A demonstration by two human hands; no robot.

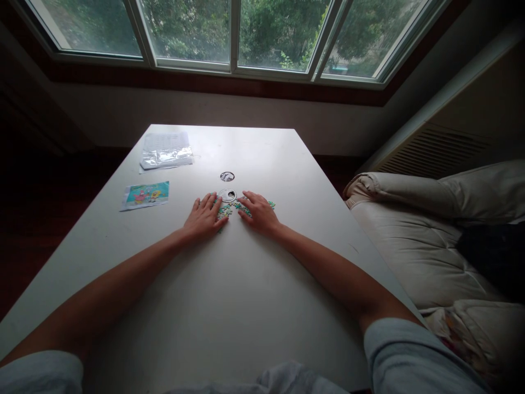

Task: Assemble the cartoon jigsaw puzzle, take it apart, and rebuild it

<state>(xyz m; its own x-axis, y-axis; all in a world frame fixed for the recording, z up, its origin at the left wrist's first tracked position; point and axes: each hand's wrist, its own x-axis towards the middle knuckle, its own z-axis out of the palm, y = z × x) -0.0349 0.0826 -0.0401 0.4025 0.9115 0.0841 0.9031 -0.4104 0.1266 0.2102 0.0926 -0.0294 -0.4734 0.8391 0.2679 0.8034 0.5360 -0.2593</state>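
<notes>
Small green, yellow and white jigsaw puzzle pieces lie loosely spread on the white table. My left hand rests flat at their left side, fingers stretched out and touching some of them. On the right side my right hand lies palm down with its fingers apart, over and beside more pieces. Just beyond the fingertips sits a round, pale disc with a dark spot; what it is I cannot make out. Farther back is a smaller dark-rimmed round disc. Both palms hide some pieces.
A picture sheet with cartoon figures lies left of my hands. Behind it are papers in a clear plastic sleeve. A cream padded sofa stands along the table's right side. Windows are beyond the far edge.
</notes>
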